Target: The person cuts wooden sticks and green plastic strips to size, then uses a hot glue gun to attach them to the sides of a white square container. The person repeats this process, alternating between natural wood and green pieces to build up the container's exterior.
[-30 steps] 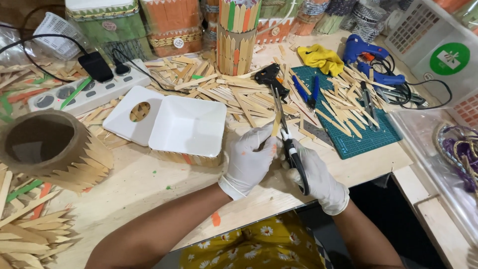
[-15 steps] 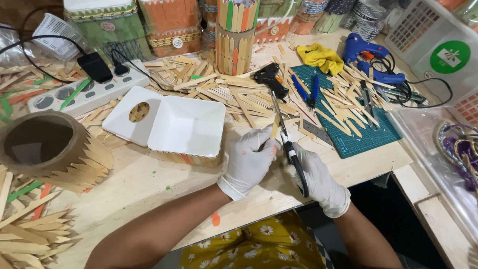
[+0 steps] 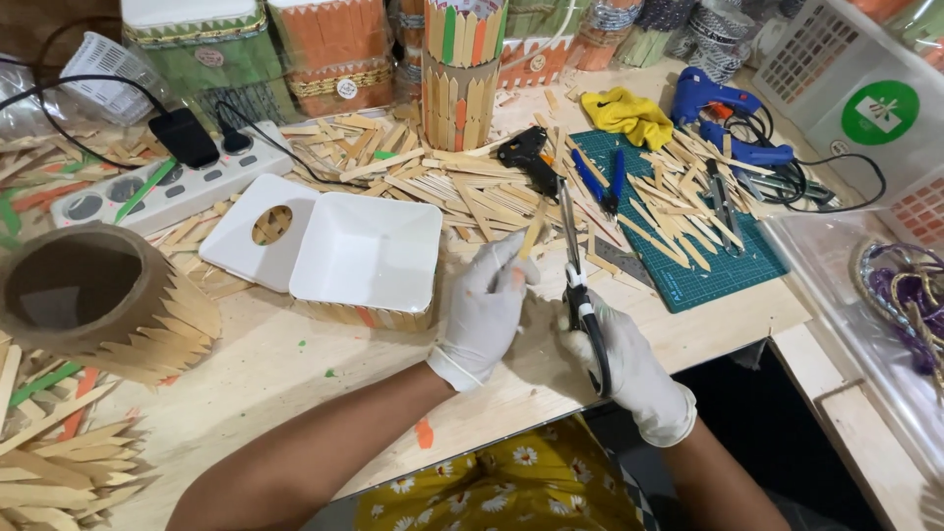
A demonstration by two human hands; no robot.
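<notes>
Near the front edge of the surface (image 3: 295, 393) our left hand (image 3: 484, 313) pinches a wooden stick (image 3: 532, 236) while our right hand (image 3: 619, 366) grips the scissors (image 3: 578, 285) beside it, uncut, we judge, with many sticks (image 3: 433, 182) still heaped behind.

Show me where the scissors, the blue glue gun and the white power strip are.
scissors (image 3: 572, 258): head view, on the blades just above the pivot.
blue glue gun (image 3: 710, 101): head view, on its body.
white power strip (image 3: 147, 192): head view, on its top face beside the green stick.
</notes>
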